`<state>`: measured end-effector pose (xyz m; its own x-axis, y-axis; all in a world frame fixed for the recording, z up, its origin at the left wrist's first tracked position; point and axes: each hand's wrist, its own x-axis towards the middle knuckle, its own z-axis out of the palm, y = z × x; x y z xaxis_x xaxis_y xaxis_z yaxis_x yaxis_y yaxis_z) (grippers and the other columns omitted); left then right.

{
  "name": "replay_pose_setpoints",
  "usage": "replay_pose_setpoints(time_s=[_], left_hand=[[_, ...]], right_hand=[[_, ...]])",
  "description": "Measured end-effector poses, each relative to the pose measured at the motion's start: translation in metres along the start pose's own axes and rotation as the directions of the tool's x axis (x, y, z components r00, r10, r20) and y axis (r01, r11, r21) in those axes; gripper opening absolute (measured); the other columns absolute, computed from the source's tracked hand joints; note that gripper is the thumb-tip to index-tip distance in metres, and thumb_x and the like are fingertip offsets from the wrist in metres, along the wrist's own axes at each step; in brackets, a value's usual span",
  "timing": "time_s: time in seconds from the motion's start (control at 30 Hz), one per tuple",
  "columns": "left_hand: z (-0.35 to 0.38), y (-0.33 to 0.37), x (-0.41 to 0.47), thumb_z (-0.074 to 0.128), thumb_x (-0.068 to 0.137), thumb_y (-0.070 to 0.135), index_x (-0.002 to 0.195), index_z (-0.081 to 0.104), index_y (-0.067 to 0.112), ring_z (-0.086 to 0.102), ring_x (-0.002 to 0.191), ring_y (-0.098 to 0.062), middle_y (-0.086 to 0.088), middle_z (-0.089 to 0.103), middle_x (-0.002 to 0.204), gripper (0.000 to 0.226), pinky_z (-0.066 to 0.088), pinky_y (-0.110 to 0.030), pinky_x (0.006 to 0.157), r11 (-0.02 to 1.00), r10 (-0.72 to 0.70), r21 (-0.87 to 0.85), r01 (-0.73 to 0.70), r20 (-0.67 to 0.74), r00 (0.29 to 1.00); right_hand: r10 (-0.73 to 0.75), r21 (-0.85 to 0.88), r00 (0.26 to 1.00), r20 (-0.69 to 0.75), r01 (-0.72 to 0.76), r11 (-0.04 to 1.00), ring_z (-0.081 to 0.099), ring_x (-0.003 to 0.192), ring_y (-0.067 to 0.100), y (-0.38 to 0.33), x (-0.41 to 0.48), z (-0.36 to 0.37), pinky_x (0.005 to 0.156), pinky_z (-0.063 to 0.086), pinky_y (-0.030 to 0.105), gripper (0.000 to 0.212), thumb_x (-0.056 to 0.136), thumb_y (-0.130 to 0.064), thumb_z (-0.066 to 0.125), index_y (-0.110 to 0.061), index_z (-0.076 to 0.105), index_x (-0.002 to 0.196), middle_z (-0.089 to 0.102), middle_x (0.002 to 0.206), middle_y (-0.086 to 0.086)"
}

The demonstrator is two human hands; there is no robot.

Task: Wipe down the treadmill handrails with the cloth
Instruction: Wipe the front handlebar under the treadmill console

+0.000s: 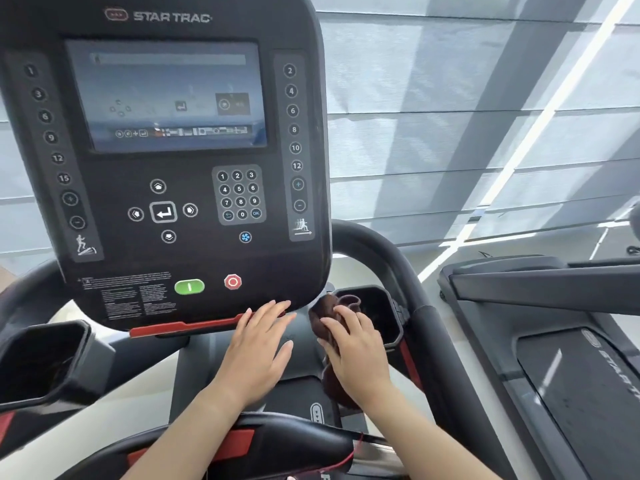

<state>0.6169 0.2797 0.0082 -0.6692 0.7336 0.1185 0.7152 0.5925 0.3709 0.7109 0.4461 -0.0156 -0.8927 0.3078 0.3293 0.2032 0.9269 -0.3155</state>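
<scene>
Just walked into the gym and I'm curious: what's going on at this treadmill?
A person is cleaning it. Their right hand grips a bunched dark brown cloth just below the console, beside the right cup holder. The left hand is open and flat, fingers spread under the console's lower edge near the red strip. The cloth is not on the right handrail yet.
</scene>
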Motion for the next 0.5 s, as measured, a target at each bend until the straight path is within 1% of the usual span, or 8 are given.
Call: replay_pose_setpoints(time_s=[0.1,0.17,0.23,0.37,0.43,0.5], left_hand=[[-0.001,-0.001,-0.002,0.038,0.093,0.032,0.139,0.034,0.029,0.007,0.141,-0.004,0.013,0.022,0.152,0.047,-0.013,-0.023,0.110,1.000,0.003,-0.009,-0.003,0.008,1.000],[-0.002,-0.003,-0.002,0.038,0.092,0.032,0.139,0.034,0.029,0.007,0.141,-0.004,0.013,0.021,0.152,0.047,-0.012,-0.023,0.110,1.000,0.004,-0.002,-0.004,0.010,1.000],[-0.002,-0.004,-0.002,0.039,0.092,0.032,0.138,0.036,0.028,0.009,0.141,-0.005,0.012,0.023,0.152,0.046,-0.010,-0.025,0.111,1.000,0.005,0.004,-0.005,0.006,1.000],[-0.002,-0.004,-0.003,0.039,0.093,0.032,0.139,0.035,0.027,0.007,0.142,-0.006,0.012,0.020,0.153,0.047,-0.009,-0.026,0.111,1.000,0.003,-0.002,-0.003,0.013,1.000],[-0.002,-0.006,-0.004,0.040,0.093,0.032,0.139,0.034,0.028,0.005,0.142,-0.006,0.012,0.018,0.154,0.047,-0.007,-0.026,0.112,1.000,0.008,-0.005,-0.008,0.025,1.000],[-0.005,-0.006,-0.005,0.044,0.092,0.032,0.137,0.039,0.028,0.008,0.142,-0.009,0.009,0.021,0.153,0.046,-0.001,-0.028,0.114,0.999,0.010,-0.039,-0.009,0.022,1.000]], right_hand=[[-0.078,0.003,0.996,-0.041,0.078,0.997,0.060,0.091,0.029,0.026,-0.025,-0.004,0.066,0.050,0.038,0.033,0.075,-0.027,0.074,-0.021,0.064,0.106,0.064,0.111,0.003],[-0.099,-0.023,0.994,-0.050,0.098,0.995,0.060,0.091,0.028,0.037,-0.026,-0.009,0.070,0.049,0.036,0.027,0.080,-0.032,0.066,-0.021,0.066,0.104,0.065,0.109,0.002],[-0.070,-0.007,0.996,-0.048,0.070,0.998,0.061,0.089,0.028,0.034,-0.017,-0.011,0.071,0.050,0.036,0.026,0.083,-0.034,0.060,-0.018,0.068,0.102,0.067,0.105,0.003],[0.070,0.149,0.996,-0.048,-0.062,0.987,0.061,0.090,0.031,0.017,-0.011,-0.014,0.076,0.050,0.041,0.024,0.079,-0.023,0.072,-0.015,0.069,0.101,0.067,0.104,0.005],[0.054,0.189,0.998,-0.015,-0.050,0.981,0.060,0.094,0.029,0.019,-0.018,-0.023,0.081,0.049,0.039,0.025,0.080,-0.023,0.071,-0.017,0.068,0.104,0.066,0.106,0.003],[0.044,0.223,0.999,-0.028,-0.036,0.974,0.057,0.098,0.023,0.031,-0.027,-0.041,0.086,0.046,0.035,0.024,0.083,-0.029,0.065,-0.021,0.064,0.106,0.064,0.108,-0.001]])
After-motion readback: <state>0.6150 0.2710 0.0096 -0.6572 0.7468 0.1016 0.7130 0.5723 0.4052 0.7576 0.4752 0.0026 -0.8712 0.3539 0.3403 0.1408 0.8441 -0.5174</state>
